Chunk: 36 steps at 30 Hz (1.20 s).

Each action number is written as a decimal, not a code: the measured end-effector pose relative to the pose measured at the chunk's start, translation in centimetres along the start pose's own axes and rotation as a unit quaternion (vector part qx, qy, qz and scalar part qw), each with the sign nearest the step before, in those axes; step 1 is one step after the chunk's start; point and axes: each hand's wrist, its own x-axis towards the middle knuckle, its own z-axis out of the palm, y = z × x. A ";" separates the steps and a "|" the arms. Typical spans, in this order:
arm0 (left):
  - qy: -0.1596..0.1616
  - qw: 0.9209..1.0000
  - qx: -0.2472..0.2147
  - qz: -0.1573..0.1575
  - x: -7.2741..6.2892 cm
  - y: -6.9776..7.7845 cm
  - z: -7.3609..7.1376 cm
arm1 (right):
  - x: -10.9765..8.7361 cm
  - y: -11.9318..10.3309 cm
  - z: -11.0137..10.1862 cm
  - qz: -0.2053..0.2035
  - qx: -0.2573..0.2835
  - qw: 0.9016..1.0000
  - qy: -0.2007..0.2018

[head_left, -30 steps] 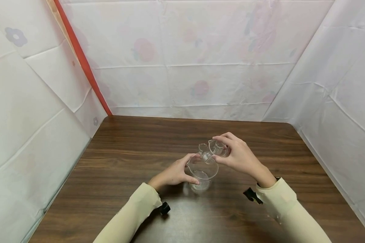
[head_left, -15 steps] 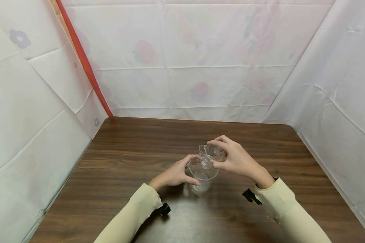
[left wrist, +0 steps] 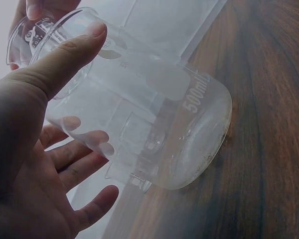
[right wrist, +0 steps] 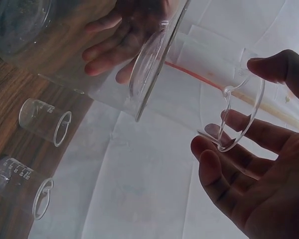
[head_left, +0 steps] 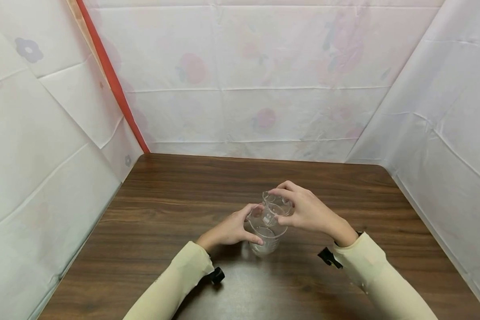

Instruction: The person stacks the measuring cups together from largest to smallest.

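My left hand (head_left: 233, 227) grips a large clear glass beaker (head_left: 267, 245), thumb on the near side and fingers behind. "500ml" is printed on this large beaker (left wrist: 199, 94) in the left wrist view, where it stands on the wooden table. My right hand (head_left: 310, 211) pinches the rim of a smaller glass beaker (head_left: 270, 215) between thumb and fingers. This smaller beaker (left wrist: 27, 40) is tilted at the mouth of the large one; how far it reaches inside is hard to tell through the glass.
Two small glass beakers, one upper (right wrist: 44, 122) and one lower (right wrist: 20, 184) in the right wrist view, stand upright on the wooden table (head_left: 176, 191) beyond the large one. White patterned sheets (head_left: 240, 115) enclose the back and sides.
My right hand has moved left and slightly toward me, bringing the smaller beaker to the large beaker's mouth. The left hand and large beaker stay nearly still.
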 end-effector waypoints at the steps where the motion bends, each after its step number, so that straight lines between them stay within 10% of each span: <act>1: 0.000 1.000 -0.001 0.001 0.0 0.0 0.0 | 0.1 0.0 0.0 -0.002 -0.003 1.000 -0.002; 36: -0.002 1.000 0.009 -0.014 -0.2 0.1 -0.2 | 1.3 0.1 0.9 -0.048 -0.050 0.992 -0.101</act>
